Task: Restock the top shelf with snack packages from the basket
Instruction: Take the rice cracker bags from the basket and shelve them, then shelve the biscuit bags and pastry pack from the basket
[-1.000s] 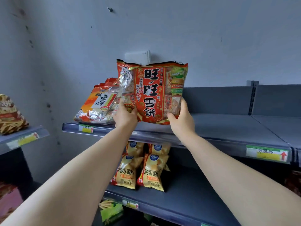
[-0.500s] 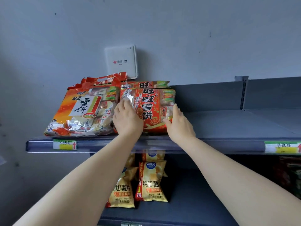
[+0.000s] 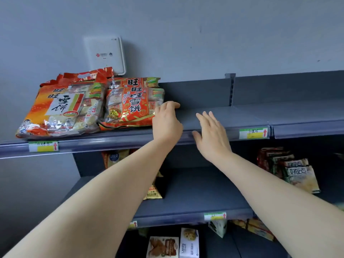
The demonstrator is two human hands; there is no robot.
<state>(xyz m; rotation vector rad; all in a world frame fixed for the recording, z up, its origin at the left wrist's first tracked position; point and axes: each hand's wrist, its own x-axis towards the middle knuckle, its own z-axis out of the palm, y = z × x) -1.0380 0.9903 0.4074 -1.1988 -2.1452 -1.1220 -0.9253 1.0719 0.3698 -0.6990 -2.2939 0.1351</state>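
A red rice-cracker package (image 3: 130,107) lies flat on the grey top shelf (image 3: 232,118), on another like it, beside a larger orange package (image 3: 61,108) at the left. My left hand (image 3: 167,121) hovers just right of the red package with loosely curled fingers and holds nothing. My right hand (image 3: 212,135) is over the shelf's front edge, fingers straight, empty. No basket is in view.
A white wall box (image 3: 105,54) hangs above the packages. Yellow chip bags (image 3: 152,190) and dark snack packs (image 3: 296,172) sit on the middle shelf. Boxes (image 3: 173,244) stand on the lowest shelf. Price tags line the shelf edges.
Both hands let go of the red package, which now lies on the top shelf, and moved right of it. The camera view shifted to the right.
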